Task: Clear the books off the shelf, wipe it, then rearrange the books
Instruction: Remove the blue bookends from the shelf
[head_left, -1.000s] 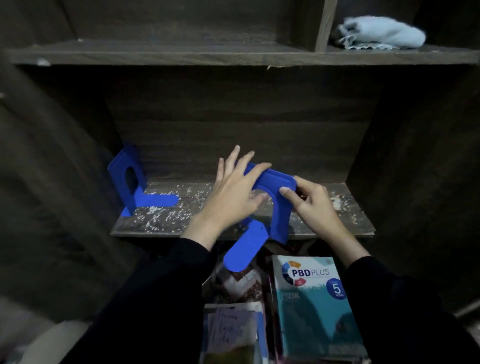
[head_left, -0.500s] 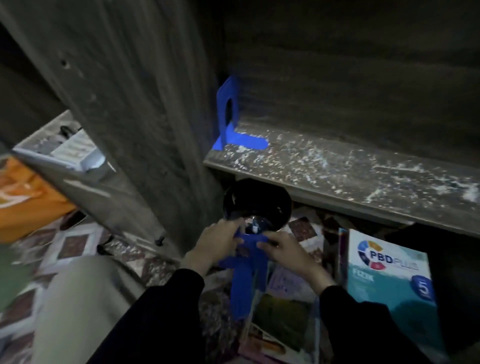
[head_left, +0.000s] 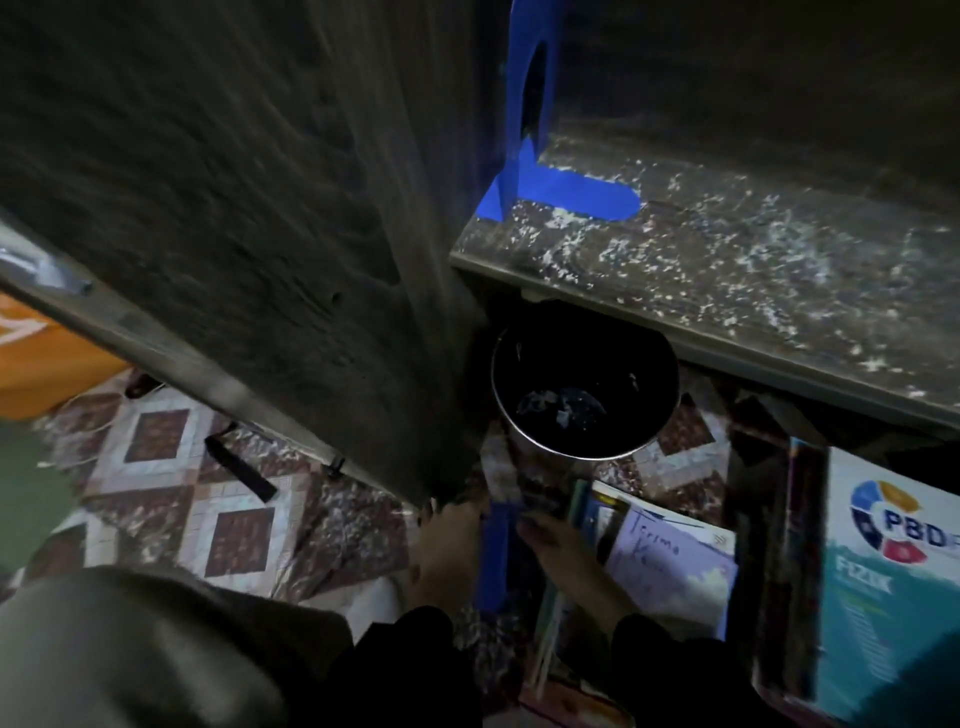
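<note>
I read both hands low over the floor. The left hand (head_left: 448, 553) and right hand (head_left: 569, 564) grip the blue bookend (head_left: 493, 556) from either side, its plate upright between them. Just beyond it a black bin (head_left: 584, 384) sits under the dusty shelf (head_left: 737, 280). A second bookend (head_left: 558, 193) stands at the shelf's left end. Books (head_left: 675, 566) lie on the floor to the right.

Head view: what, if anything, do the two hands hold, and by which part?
A blue bookend, held low between both hands: the left hand on its left edge, the right hand at its upper right edge.
</note>
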